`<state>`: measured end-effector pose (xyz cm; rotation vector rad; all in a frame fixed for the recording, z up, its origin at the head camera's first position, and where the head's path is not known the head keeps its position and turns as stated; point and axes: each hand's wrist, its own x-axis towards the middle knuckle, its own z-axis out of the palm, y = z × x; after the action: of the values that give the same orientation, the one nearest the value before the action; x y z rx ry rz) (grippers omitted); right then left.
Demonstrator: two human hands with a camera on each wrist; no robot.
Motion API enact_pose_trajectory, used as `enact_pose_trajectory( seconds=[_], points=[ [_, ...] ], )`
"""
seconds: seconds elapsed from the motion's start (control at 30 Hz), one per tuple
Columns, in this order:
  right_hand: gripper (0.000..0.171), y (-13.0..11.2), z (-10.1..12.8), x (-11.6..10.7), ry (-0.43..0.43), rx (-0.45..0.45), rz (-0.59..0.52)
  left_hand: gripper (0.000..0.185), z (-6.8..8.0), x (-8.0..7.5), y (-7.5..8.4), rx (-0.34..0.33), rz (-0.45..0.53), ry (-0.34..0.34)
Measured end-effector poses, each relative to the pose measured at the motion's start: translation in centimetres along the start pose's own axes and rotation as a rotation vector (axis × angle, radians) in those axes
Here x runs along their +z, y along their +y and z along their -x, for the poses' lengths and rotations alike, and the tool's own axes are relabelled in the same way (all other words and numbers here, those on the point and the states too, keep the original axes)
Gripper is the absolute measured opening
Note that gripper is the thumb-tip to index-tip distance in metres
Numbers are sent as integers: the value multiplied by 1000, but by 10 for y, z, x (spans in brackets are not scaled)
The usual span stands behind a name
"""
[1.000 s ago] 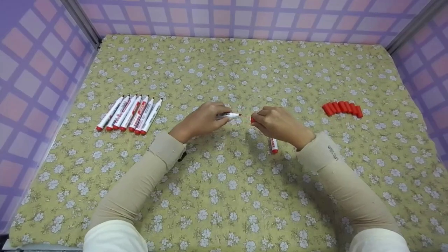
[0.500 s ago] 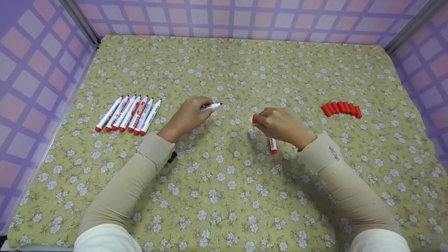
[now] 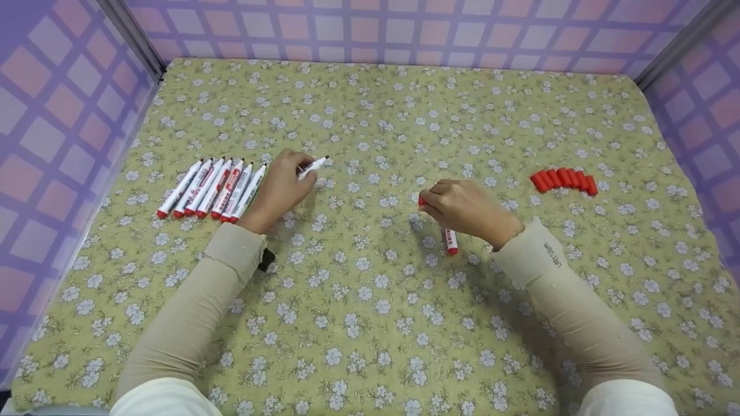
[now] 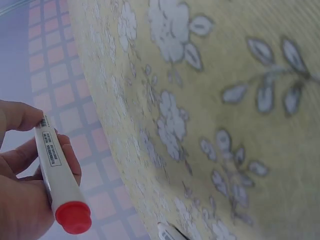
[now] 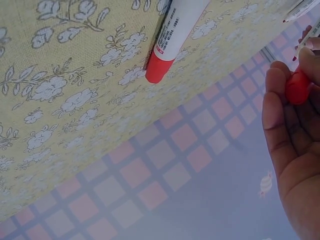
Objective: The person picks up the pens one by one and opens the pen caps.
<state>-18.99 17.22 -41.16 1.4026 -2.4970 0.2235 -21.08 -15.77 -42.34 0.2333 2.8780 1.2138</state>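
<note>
uncapped white marker (image 3: 312,166) gripped in left hand (image 3: 281,188), tip pointing up-right away from the person, just right of the marker row. left wrist view shows fingers curled round the white barrel (image 4: 52,165), printed label facing camera, red end plug (image 4: 73,217) at the bottom. red cap (image 3: 421,200) pinched in right hand (image 3: 462,208), only a sliver peeks out at the fingertips in head view; right wrist view shows the cap (image 5: 297,87) between curled fingers. hands well apart, both over the middle of the table (image 3: 370,323).

another white marker with red end (image 3: 450,240) lies on the cloth just under the right hand, red end toward the person; same marker (image 5: 175,35) seen flat on the cloth in right wrist view.

row of six uncapped white markers (image 3: 213,188) lies side by side on the left, tips away, red ends near, just beside the left hand. pile of red caps (image 3: 565,179) in a tight row on the right, well apart from the right hand.

yellow-green floral cloth covers the table. purple and pink grid walls (image 3: 58,115) around it. both arms in beige sleeves (image 3: 196,312).
</note>
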Motion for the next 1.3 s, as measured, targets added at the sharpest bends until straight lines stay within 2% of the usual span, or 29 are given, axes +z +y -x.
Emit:
enact_pose_trajectory(
  seconds=[0.4, 0.63, 0.97, 1.07, 1.17, 1.3],
  points=[
    [13, 0, 2, 1, 3, 3, -6, 32, 1, -18, -20, -90, -7, 23],
    [15, 1, 4, 1, -22, 9, 1, 29, 0, -25, -27, -133, -101, 6],
    [16, 2, 6, 0, -39, 10, -6, 28, 0, -34, -36, -179, -156, -29],
    [16, 1, 7, 0, -48, 17, -9, 33, 1, -37, -38, -213, -188, -34],
    [16, 2, 7, 0, -52, 23, -13, 26, 2, -38, -40, -235, -242, -25],
    [17, 2, 7, 1, -55, 27, -13, 14, 2, -38, -44, -194, -353, 36]
  ],
)
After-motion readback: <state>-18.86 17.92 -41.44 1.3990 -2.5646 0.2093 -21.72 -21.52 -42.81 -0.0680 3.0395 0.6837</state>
